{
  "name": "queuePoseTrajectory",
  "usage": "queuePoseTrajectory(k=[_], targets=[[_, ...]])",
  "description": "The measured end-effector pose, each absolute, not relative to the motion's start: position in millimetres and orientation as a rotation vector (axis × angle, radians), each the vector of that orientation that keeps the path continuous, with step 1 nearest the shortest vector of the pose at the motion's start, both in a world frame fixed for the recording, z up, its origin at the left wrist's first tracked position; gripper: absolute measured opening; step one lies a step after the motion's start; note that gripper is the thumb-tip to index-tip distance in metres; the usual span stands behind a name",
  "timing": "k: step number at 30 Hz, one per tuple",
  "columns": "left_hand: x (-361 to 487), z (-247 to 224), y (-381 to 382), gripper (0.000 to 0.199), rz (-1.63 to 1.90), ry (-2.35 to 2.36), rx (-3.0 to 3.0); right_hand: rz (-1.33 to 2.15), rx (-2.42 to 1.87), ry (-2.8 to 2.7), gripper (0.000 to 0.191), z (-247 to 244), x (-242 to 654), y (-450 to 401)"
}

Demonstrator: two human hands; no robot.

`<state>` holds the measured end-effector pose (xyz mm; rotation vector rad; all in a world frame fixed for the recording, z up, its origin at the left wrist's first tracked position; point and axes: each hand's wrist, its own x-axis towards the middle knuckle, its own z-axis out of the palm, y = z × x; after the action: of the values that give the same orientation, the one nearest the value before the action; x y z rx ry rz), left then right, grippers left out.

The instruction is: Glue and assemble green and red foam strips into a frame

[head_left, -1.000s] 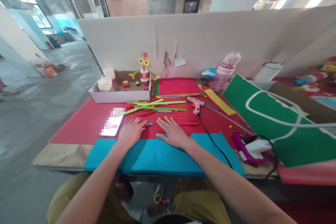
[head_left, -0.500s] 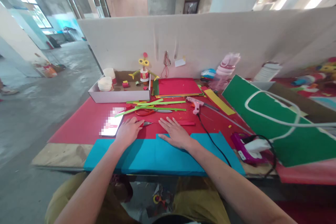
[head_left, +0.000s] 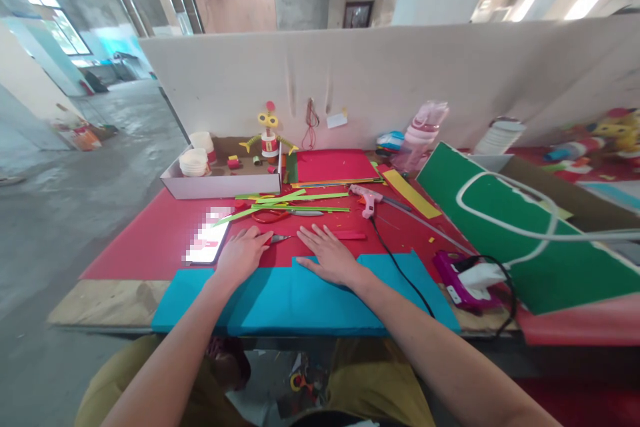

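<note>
My left hand (head_left: 242,257) lies on the red tabletop and the blue sheet (head_left: 260,307), fingers loosely stretched out. Its fingertips are beside a small pointed tool (head_left: 279,239) with a red handle and grey tip; whether they touch it I cannot tell. My right hand (head_left: 330,256) rests flat, fingers spread, partly over the blue sheet. A red strip (head_left: 350,235) lies just beyond it. Green paper strips (head_left: 300,199) lie across red-handled scissors (head_left: 270,216) in front of both hands. A phone (head_left: 207,240) with a lit screen is left of my left hand.
A pink glue gun (head_left: 367,199) trails a black cord rightward. A purple power strip (head_left: 460,283) sits near the right front edge. A white box (head_left: 225,185) with paper cups and a yellow-eyed figure (head_left: 269,137) stands back left. A green board (head_left: 520,240) leans right.
The view has shifted slightly, so everything sits a little further left in the picture. Both hands keep the same place and pose on the table.
</note>
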<state>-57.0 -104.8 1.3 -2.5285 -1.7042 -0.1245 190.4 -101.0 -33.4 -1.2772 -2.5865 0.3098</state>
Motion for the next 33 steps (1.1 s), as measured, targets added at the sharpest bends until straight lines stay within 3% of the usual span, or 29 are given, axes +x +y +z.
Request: queuePoseTrajectory(k=[17,28,33], targets=[[-40,5,-111,0.041,-0.069,-1.740,-2.526,0.275,-1.290,-2.587,0.074,-34,190,-102],[-41,5,-112,0.041,-0.043,-1.755,-2.535,0.469,-1.330,-2.589,0.071,-25,197,-98],[-40,3,-112,0.042,-0.052,-1.747,-2.518,0.370,-1.355,-2.587,0.069,-26,217,-104]])
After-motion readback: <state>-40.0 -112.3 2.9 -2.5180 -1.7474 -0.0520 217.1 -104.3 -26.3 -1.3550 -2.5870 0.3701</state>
